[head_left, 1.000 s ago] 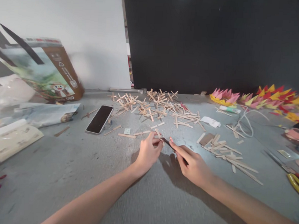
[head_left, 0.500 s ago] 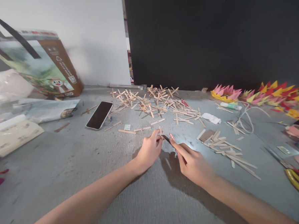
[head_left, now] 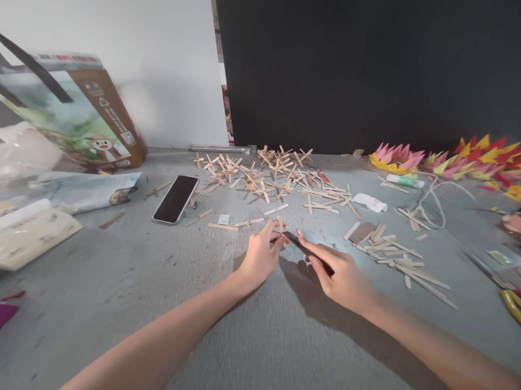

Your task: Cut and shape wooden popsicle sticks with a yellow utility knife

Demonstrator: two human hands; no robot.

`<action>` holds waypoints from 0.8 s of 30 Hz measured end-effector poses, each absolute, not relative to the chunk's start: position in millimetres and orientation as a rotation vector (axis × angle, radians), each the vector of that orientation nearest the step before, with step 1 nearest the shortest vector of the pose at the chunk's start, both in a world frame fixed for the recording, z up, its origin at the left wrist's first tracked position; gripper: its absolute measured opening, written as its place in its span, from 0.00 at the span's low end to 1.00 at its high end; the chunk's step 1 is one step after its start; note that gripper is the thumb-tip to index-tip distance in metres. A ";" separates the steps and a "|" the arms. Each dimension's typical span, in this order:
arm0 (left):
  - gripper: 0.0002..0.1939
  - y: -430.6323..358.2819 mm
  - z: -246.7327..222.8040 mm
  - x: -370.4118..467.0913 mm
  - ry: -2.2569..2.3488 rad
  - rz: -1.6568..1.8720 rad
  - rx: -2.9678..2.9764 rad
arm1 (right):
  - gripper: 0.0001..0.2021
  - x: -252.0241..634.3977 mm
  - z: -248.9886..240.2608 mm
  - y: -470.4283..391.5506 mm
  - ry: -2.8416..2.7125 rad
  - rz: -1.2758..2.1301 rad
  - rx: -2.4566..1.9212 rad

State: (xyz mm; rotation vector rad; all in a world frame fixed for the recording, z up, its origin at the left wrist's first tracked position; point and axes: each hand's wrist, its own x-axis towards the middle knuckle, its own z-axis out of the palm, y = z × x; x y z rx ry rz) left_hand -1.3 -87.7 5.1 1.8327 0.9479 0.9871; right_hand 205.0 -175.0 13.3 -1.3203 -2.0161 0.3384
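My left hand (head_left: pixel 261 253) pinches a small wooden stick (head_left: pixel 280 224) upright between thumb and fingers, near the middle of the grey table (head_left: pixel 150 305). My right hand (head_left: pixel 337 274) is closed around a slim dark tool (head_left: pixel 304 245), whose tip meets the stick or lies right beside it. What kind of tool it is cannot be made out. Beyond my hands lies a heap of crossed wooden sticks (head_left: pixel 261 174). A pile of loose sticks (head_left: pixel 397 257) is to the right of my right hand.
A phone (head_left: pixel 176 199) lies left of the crossed sticks. A printed bag (head_left: pixel 81 116) and plastic packets (head_left: pixel 27 232) stand or lie at the left. At the right are scissors (head_left: pixel 514 304), a white cable (head_left: pixel 430 198), a glue stick (head_left: pixel 404 181) and folded paper pieces (head_left: pixel 493 158).
The fingers of my right hand have shifted on the dark tool, and more of its handle shows. My left hand still holds the stick in nearly the same place.
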 end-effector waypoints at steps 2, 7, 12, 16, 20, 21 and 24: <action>0.08 -85.6 2.5 -1.2 0.919 0.999 1.797 | 0.23 210.2 15.4 -171.9 -1.993 0.440 -1.327; 0.09 -81.6 -3.4 -0.3 0.883 0.977 1.737 | 0.23 219.1 17.4 -166.6 -1.917 0.676 -1.375; 0.11 -79.9 -4.1 0.0 0.874 0.942 1.698 | 0.23 221.8 22.3 -160.1 -1.880 0.794 -1.350; 0.13 -79.9 -3.5 0.1 0.816 0.929 1.629 | 0.21 226.5 27.2 -154.3 -1.861 0.836 -1.331; 0.14 -80.2 -1.7 0.1 0.777 0.926 1.573 | 0.22 231.7 24.8 -150.6 -1.779 0.939 -1.308; 0.14 -80.1 -1.3 0.2 0.772 0.926 1.562 | 0.22 233.0 23.3 -150.0 -1.752 0.992 -1.303; 0.14 -79.6 -1.0 1.2 0.764 0.923 1.533 | 0.24 235.9 20.0 -148.7 -1.712 1.090 -1.289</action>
